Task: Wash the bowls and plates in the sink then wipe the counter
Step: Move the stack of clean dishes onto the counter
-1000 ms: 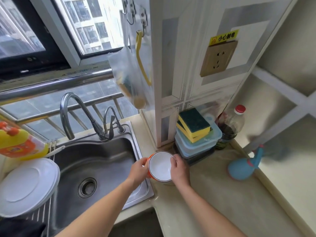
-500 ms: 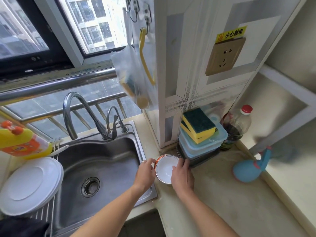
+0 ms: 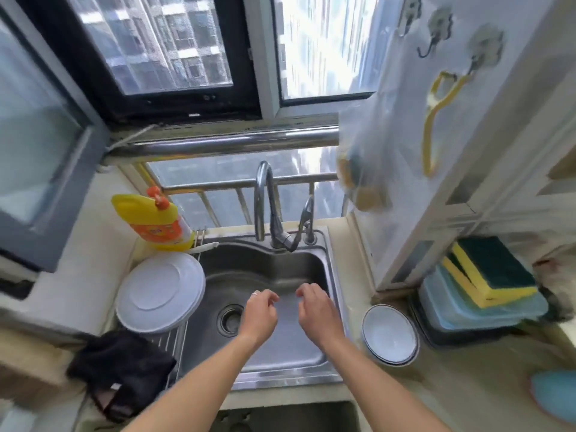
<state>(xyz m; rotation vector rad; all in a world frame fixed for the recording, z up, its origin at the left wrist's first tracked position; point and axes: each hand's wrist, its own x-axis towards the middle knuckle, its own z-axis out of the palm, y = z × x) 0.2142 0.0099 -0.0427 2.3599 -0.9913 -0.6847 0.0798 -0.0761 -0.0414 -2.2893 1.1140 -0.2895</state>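
From the head camera, both bare hands hang over the basin of the stainless steel sink (image 3: 335,275), side by side and slightly apart. The left hand (image 3: 259,313) has its fingers loosely curled downward and holds nothing; a pale ring shows on one finger. The right hand (image 3: 315,310) is likewise relaxed, fingers drooping and empty.

The round white bowl with a thin dark rim (image 3: 389,334) sits on the beige stone counter (image 3: 467,385) just beside the sink's right edge, to the right of the right hand and not touched by it. It stands upright, its glossy inside facing up, and a second rim seems to show beneath it, though the blur makes it hard to tell whether it is one bowl or a stack.

The round white plate (image 3: 160,293) lies on the wire rack at the sink's left side, well apart from the left hand, showing a smooth raised ring in its middle. A black crumpled cloth (image 3: 120,372) lies in front of the plate. Behind the plate stands a yellow dish soap bottle with an orange cap (image 3: 156,219). The curved chrome faucet (image 3: 265,207) rises at the back of the sink. At far right, yellow and green sponges (image 3: 489,272) rest on stacked pale blue plastic containers (image 3: 477,313).
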